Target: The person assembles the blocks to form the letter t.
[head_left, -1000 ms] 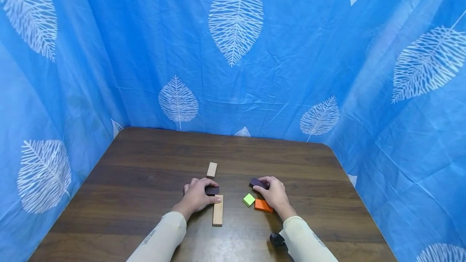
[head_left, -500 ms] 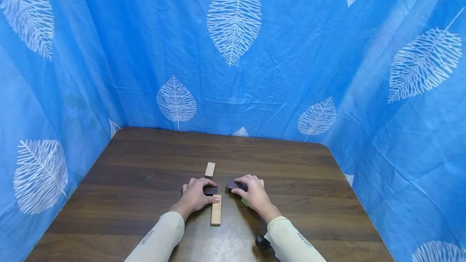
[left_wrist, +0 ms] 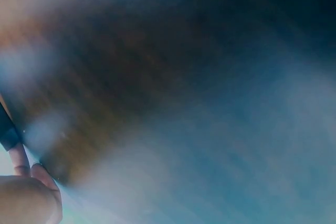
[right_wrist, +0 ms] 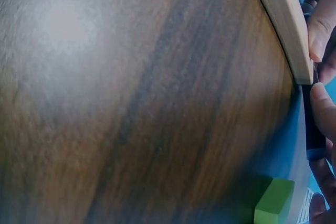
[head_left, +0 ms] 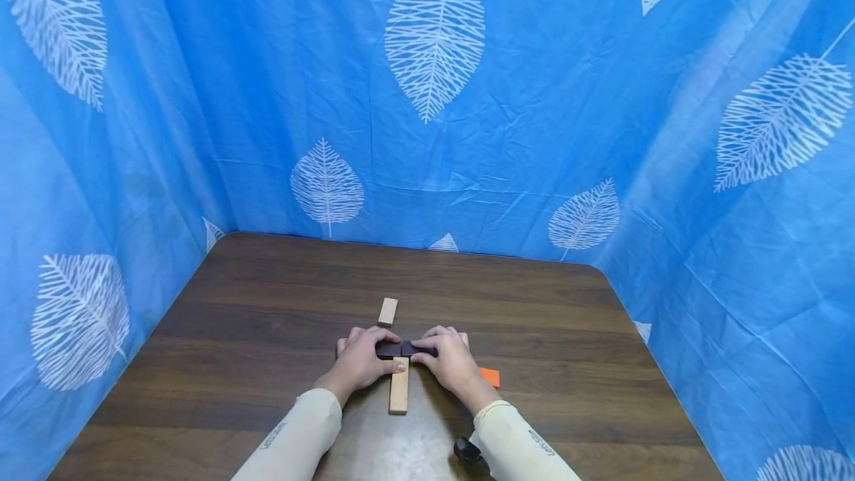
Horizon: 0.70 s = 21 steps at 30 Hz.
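Two dark purple-brown blocks lie end to end on the table, just beyond a long pale wooden block (head_left: 398, 390). My left hand (head_left: 361, 359) grips the left dark block (head_left: 388, 350) between thumb and fingers, its thumb at the far end of the pale block. From the other side my right hand (head_left: 450, 362) pinches the right dark block (head_left: 418, 349). Their facing ends meet over the pale block's far end in the head view. The right wrist view shows the right thumb (right_wrist: 324, 109) against the dark block's side. Blur fills most of the left wrist view.
A short pale block (head_left: 388, 312) lies beyond the left hand. An orange block (head_left: 490, 376) is partly hidden behind the right wrist. The green block (right_wrist: 275, 202) shows in the right wrist view. Blue leaf-print curtains (head_left: 434, 169) surround the brown table (head_left: 280, 273).
My right hand has moved left with its dark block, from beside the green and orange blocks to the left dark block's end. The left hand has stayed in place.
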Available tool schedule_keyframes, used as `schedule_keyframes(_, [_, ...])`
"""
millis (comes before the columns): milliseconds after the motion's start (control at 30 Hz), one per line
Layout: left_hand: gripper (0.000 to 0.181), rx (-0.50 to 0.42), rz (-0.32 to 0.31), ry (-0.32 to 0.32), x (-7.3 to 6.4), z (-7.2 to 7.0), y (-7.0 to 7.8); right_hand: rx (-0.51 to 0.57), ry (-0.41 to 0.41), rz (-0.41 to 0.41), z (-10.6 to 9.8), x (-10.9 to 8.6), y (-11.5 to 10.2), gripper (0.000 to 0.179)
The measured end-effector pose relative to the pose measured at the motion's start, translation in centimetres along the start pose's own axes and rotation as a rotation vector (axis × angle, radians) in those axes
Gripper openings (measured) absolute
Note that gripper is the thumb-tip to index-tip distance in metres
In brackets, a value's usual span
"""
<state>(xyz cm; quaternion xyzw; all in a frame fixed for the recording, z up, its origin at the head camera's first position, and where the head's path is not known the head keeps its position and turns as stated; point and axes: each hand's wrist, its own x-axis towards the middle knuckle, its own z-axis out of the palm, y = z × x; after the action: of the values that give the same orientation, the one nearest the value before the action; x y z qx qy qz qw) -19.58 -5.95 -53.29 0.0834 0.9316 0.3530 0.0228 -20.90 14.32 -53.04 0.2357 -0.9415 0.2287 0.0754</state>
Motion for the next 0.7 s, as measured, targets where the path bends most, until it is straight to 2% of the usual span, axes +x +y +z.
schedule_keyframes(267, [0.044, -0.004, -0.006, -0.013, -0.03, 0.22, 0.14, 0.016, -0.004, -0.031, 0.44, -0.13, 0.22, 0.027])
schedule_keyframes(500, [0.044, -0.017, 0.012, -0.014, -0.01, 0.17, 0.15, 0.114, -0.037, -0.026, 0.54, -0.24, 0.45, 0.028])
schedule_keyframes(700, [0.045, -0.022, 0.007, -0.008, 0.09, -0.13, -0.06, 0.183, -0.084, 0.007, 0.54, -0.21, 0.37, 0.037])
